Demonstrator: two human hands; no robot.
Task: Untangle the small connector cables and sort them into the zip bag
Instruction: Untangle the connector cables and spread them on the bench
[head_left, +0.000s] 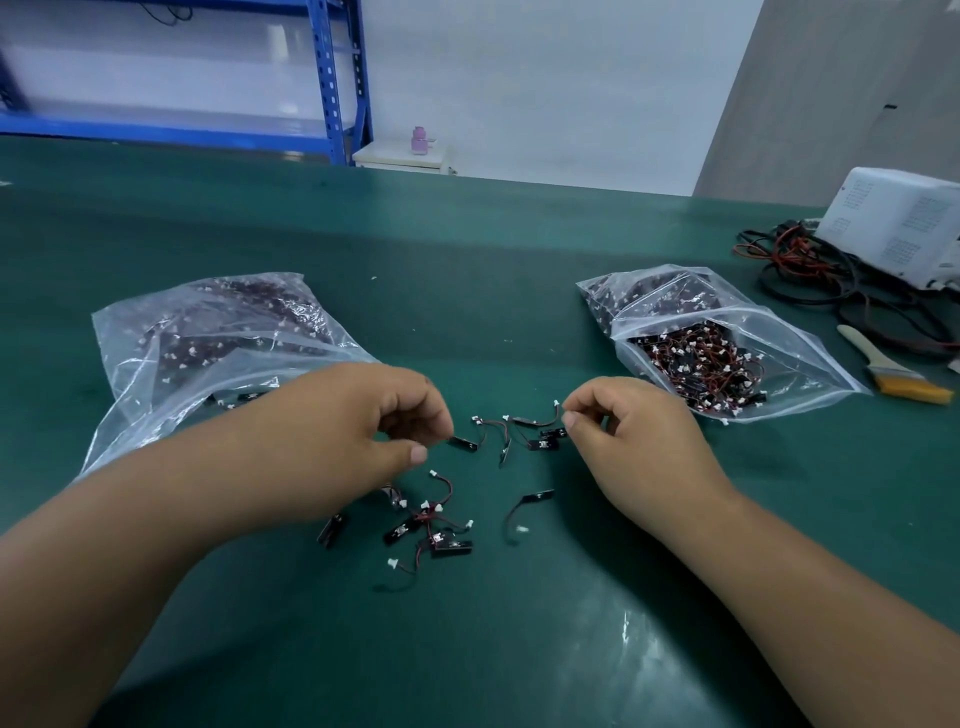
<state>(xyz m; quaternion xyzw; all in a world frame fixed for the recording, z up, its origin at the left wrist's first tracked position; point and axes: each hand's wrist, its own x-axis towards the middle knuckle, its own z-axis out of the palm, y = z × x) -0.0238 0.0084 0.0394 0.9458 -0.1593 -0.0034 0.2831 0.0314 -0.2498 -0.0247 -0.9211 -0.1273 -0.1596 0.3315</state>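
Cables (543, 444) betw. L hand (353, 415), curled, grip unclear, & R hand (634, 441), pinching one.

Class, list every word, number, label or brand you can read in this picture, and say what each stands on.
No text is readable in this view.
White device box: grids of tiny marks, too blurred to read.
Black boards on the connector cables: white marks, too small to read.
Pink bottle: no legible label.
Left zip bag and right zip bag: no print shows.
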